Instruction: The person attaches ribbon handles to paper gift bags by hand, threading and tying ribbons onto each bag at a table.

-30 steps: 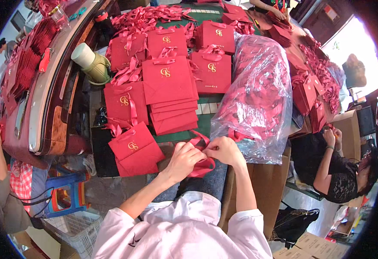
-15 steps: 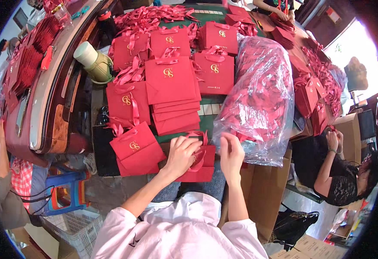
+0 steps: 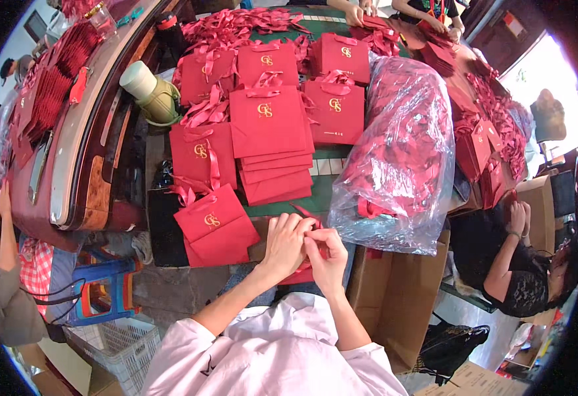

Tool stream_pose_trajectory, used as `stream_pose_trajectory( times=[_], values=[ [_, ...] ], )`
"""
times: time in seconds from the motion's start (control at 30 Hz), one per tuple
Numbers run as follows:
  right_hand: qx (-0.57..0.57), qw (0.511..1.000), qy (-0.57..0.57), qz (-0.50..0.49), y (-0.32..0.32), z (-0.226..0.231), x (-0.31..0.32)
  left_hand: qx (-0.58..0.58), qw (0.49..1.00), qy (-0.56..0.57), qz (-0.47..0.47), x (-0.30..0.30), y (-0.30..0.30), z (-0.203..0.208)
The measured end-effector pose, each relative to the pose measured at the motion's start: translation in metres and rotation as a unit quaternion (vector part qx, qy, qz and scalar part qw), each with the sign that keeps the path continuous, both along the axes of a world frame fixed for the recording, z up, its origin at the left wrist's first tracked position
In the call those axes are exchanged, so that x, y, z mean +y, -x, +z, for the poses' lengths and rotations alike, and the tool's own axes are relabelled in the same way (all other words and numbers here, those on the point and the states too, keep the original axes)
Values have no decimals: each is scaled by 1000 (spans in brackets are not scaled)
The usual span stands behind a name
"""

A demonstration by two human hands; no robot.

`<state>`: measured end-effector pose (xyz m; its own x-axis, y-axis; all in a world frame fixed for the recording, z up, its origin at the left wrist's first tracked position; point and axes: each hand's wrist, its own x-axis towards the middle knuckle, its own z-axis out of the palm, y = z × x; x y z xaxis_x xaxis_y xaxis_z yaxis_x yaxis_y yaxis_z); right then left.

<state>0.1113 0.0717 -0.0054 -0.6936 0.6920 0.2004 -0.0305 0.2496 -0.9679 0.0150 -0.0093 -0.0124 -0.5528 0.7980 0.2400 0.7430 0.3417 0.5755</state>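
Just in front of my body, at the table's near edge, both hands meet over a small red paper bag [image 3: 297,277]. Most of that bag is hidden under them. My left hand [image 3: 282,247] has its fingers bent over the bag's red ribbon [image 3: 306,213]. Thumb and forefinger pinched, my right hand [image 3: 327,261] touches the left fingertips at the ribbon; the exact grip is partly covered. Beyond them lies a stack of flat red paper bags [image 3: 269,135] with gold lettering. A smaller pile of red bags [image 3: 215,221] is left of my left hand.
A clear plastic sack [image 3: 408,125] full of red ribbons lies right of the stacks. Below it stands an open cardboard box [image 3: 401,290]. A greenish cup [image 3: 150,96] stands at the left. Loose ribbons [image 3: 243,25] heap at the back, where other people's hands [image 3: 355,14] work.
My right hand has moved left, from beside the bag to meet my left hand at the ribbon. Another person's hands have come in at the far edge.
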Motion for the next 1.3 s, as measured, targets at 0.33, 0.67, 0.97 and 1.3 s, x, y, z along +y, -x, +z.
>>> stream_pose_trajectory(
  times=[0.33,0.67,0.97,1.3],
  values=[
    [72,981,173,-44,-17,12,22,-88,995,-33,-26,-43,-12,9],
    [101,985,127,-53,-32,38,34,-2,1000,21,-18,-68,-38,-24],
    [-122,988,55,76,-48,14,5,45,996,-72,-13,-57,-30,-21],
    [-118,992,-32,14,-24,-15,-1,105,990,-94,5,-34,-6,3]
  ],
)
